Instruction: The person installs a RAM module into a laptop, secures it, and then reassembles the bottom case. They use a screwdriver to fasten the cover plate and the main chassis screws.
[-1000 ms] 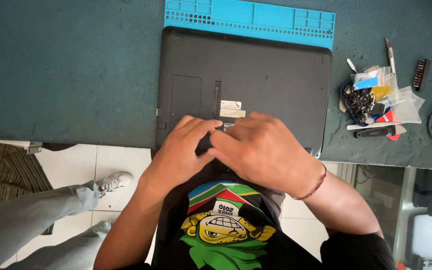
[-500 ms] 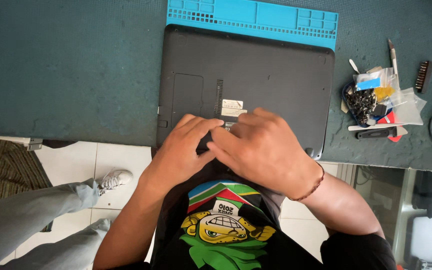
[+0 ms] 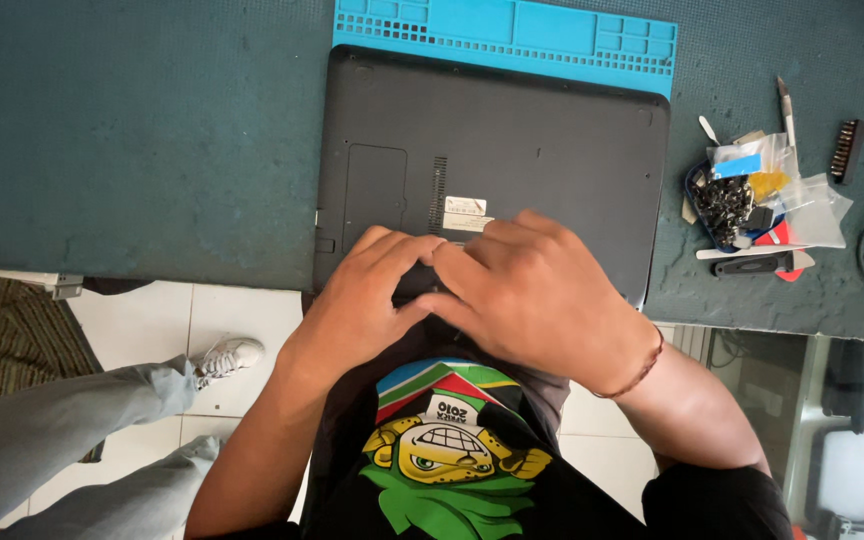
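Observation:
A dark grey laptop point(image 3: 532, 140) lies upside down on the teal table, its near edge hanging slightly over the table's front. My left hand point(image 3: 367, 290) and my right hand point(image 3: 532, 290) rest side by side on the laptop's near edge, fingertips meeting around a small dark part point(image 3: 415, 285) at the middle of that edge. The fingers are curled and pressed onto it. What lies under the hands is hidden. A white label point(image 3: 465, 206) sits just beyond my fingertips, next to a vent slot point(image 3: 439, 190).
A blue silicone work mat point(image 3: 512, 25) lies under the laptop's far edge. At the right are a small tray of screws point(image 3: 727, 205), plastic bags, a black-handled tool point(image 3: 752, 264), a blade tool point(image 3: 785, 105) and a bit holder point(image 3: 847, 148). Another person's legs stand at lower left.
Both hands stay on the laptop's near edge with almost no shift. The view has drifted slightly.

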